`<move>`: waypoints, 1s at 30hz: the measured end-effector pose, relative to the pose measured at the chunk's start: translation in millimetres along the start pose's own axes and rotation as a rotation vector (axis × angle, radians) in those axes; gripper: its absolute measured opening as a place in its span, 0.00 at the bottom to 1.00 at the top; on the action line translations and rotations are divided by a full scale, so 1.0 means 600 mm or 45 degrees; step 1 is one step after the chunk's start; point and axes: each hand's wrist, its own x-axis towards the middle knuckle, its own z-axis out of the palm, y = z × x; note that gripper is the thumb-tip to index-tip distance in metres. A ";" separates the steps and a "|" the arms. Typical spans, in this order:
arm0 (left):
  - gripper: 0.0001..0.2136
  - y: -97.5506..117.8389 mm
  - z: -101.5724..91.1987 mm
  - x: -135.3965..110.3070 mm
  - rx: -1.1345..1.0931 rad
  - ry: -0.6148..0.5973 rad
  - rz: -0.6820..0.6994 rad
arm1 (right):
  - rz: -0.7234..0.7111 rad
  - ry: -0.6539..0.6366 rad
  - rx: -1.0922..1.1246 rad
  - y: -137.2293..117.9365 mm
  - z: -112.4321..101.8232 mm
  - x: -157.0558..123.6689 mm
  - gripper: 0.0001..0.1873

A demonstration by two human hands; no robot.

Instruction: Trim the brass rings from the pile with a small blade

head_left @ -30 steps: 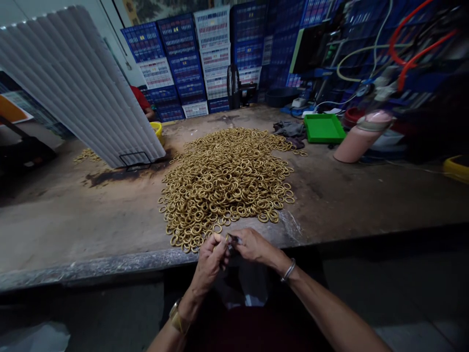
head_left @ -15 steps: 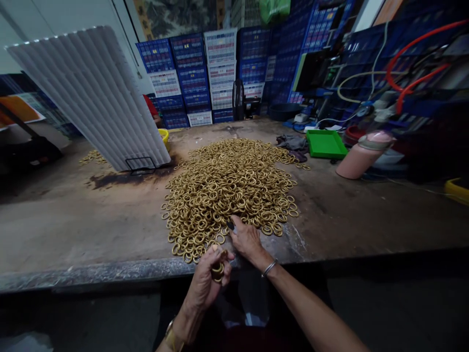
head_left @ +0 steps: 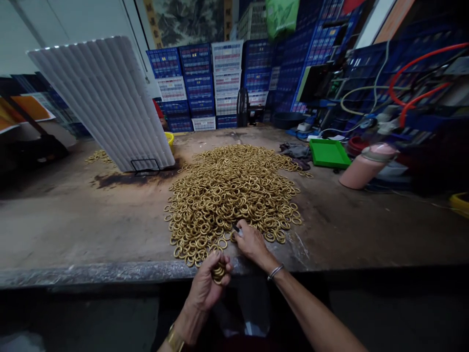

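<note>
A heap of brass-coloured rings (head_left: 234, 188) covers the middle of the worktable. Near the table's front edge, my left hand (head_left: 208, 281) is curled around several brass rings (head_left: 218, 273), which show between thumb and fingers. Just right of it, at the near side of the heap, my right hand (head_left: 252, 243) pinches a small pen-like tool (head_left: 237, 230) with a black end and a paler body. Its exact kind is too small to make out. That hand's fingertips are close to the rings at the heap's lower edge.
On the left a ribbed pale panel (head_left: 106, 102) leans in a black wire stand (head_left: 144, 166). A green tray (head_left: 330, 153), a pink bottle (head_left: 368, 166) and a dark cloth (head_left: 295, 150) lie to the right. Stacked blue and white crates (head_left: 198, 80) line the back.
The whole view has shifted slightly. My left hand's fingers have closed in, and more rings show in it. My right hand stays by the heap with the pen-like tool.
</note>
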 end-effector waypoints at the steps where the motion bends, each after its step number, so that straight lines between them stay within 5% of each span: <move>1: 0.11 0.000 0.002 0.001 0.047 0.021 0.030 | -0.020 0.012 0.046 0.003 0.001 -0.002 0.09; 10: 0.18 0.000 0.017 0.020 0.722 0.172 0.304 | -0.225 0.070 0.732 0.011 0.001 -0.044 0.05; 19: 0.15 -0.008 0.016 0.023 0.854 0.099 0.337 | 0.104 -0.220 1.341 0.003 0.011 -0.062 0.11; 25: 0.12 -0.005 0.027 0.015 1.102 0.137 0.474 | 0.082 -0.246 1.302 -0.003 0.002 -0.060 0.14; 30: 0.12 -0.008 0.021 0.018 1.008 0.045 0.253 | 0.100 -0.234 1.235 -0.008 0.003 -0.057 0.12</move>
